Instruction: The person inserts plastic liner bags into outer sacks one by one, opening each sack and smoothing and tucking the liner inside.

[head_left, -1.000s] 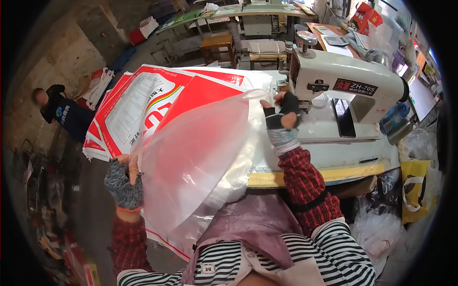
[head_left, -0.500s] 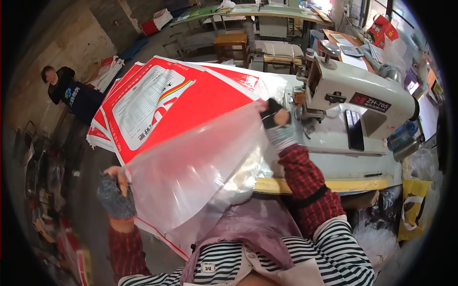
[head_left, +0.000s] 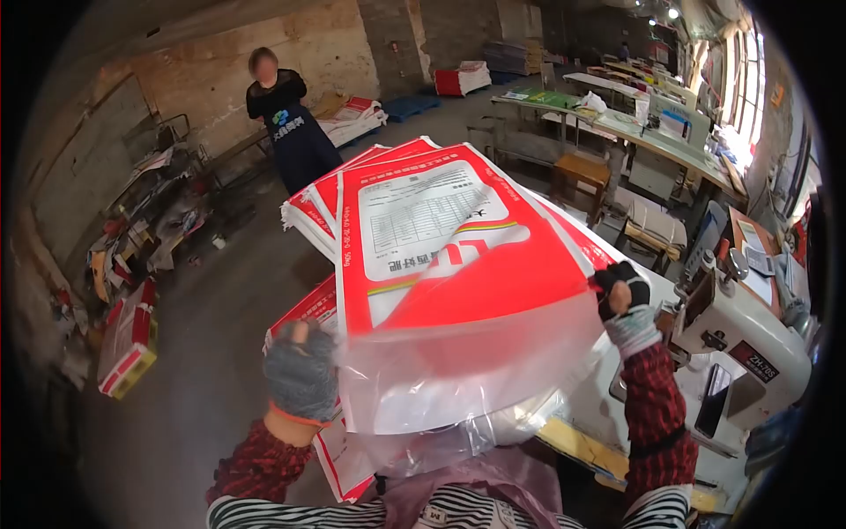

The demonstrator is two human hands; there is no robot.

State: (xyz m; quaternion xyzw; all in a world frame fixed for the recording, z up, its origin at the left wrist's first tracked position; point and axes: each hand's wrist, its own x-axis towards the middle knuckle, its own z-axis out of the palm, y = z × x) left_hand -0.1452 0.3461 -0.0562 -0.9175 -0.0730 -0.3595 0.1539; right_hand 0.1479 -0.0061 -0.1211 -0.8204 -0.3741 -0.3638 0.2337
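Note:
A red and white printed sack (head_left: 493,286) lies on top of a stack of similar sacks (head_left: 308,212). From its near end extends a clear plastic liner (head_left: 441,379), spread between my hands. My left hand (head_left: 301,370), in a grey glove, is closed at the left edge of the sack, its fingertips partly hidden and a little blurred. At the right edge, my right hand (head_left: 622,304) in a dark glove with bare fingertips pinches the sack near where the liner begins.
To the right stands a sewing machine (head_left: 749,326) with a phone (head_left: 713,401) on its bed. A person (head_left: 295,123) in a dark apron is beyond the stack. Piled goods (head_left: 141,220) line the left wall; a wooden stool (head_left: 582,176) and more machine tables (head_left: 617,128) are farther back.
My view has swung up and left, showing more of the room and the person. The sack's printed face is now flatter and more visible, with both hands still at its edges.

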